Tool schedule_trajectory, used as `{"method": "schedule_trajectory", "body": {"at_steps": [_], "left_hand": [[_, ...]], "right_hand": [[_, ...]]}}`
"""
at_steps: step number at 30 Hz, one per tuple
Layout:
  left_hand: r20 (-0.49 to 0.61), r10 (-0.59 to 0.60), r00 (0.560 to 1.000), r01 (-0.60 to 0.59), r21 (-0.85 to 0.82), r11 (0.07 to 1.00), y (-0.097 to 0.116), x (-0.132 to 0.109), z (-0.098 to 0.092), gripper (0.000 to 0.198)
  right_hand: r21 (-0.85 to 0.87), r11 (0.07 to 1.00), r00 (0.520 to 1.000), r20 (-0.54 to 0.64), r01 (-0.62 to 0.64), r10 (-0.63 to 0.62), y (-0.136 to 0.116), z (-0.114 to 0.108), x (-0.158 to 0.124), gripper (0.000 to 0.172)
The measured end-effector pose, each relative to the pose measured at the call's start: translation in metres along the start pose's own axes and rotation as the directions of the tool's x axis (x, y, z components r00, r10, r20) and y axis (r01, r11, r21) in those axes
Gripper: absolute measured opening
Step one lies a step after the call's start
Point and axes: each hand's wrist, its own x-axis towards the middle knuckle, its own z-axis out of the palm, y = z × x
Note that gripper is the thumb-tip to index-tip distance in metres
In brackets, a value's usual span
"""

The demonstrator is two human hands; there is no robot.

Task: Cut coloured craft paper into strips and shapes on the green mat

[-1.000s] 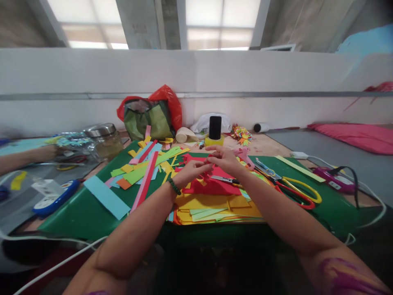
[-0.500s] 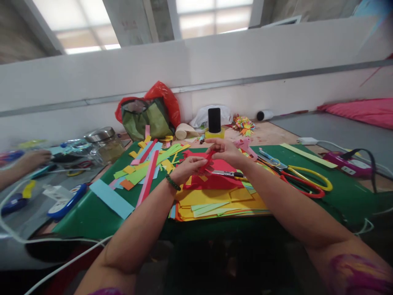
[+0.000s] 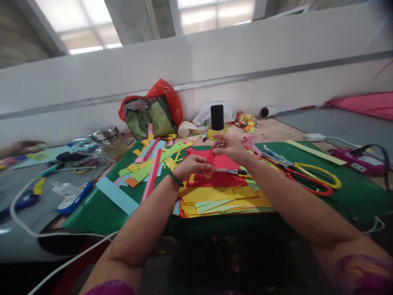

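Observation:
My left hand (image 3: pixel 195 167) and my right hand (image 3: pixel 230 148) face each other over the middle of the green mat (image 3: pixel 82 217). Between them is a small red paper strip (image 3: pixel 210 157), pinched in the fingers of both hands. Under them lies a red paper sheet (image 3: pixel 225 180) on a stack of yellow and other coloured paper (image 3: pixel 211 194). A cutter knife (image 3: pixel 230 171) rests on the red sheet beside my fingers. Left of my left hand, cut paper strips (image 3: pixel 152 172) are heaped in several colours.
Large scissors (image 3: pixel 333 179) with red and yellow handles and a pink glue gun (image 3: pixel 249 142) lie rightward. Behind stand a phone (image 3: pixel 217 116), a green bag (image 3: pixel 147 121) and a paper flower ball (image 3: pixel 248 121). A glass jar (image 3: pixel 112 143) and another person's hand (image 3: pixel 26 147) are leftward.
The red strip now stands more upright between my hands, and my right hand is slightly higher relative to the left. The view has shifted a little. The other person's hand has moved left.

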Motion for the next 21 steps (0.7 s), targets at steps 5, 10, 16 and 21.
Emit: {"method": "schedule_trajectory", "body": {"at_steps": [5, 10, 16, 21], "left_hand": [[0.142, -0.068, 0.987, 0.065, 0.027, 0.998, 0.007, -0.007, -0.006, 0.032], [0.034, -0.037, 0.999, 0.04, -0.072, 0.997, 0.012, -0.008, -0.007, 0.045], [-0.143, 0.073, 0.987, -0.091, -0.127, 0.988, 0.007, 0.001, 0.001, 0.036], [-0.419, 0.069, 0.906, -0.209, -0.299, 0.931, 0.012, 0.001, -0.011, 0.03]], "right_hand": [[0.017, 1.0, 0.997, -0.076, -0.006, 0.007, -0.002, -0.006, 0.003, 0.056], [0.016, 1.0, 0.999, -0.035, -0.018, 0.018, -0.003, -0.003, 0.001, 0.056], [-0.02, 0.999, 0.999, -0.035, 0.026, -0.027, 0.002, 0.013, -0.001, 0.055], [-0.269, 0.961, 0.978, -0.178, 0.06, -0.111, 0.008, 0.004, 0.003, 0.04]]}}
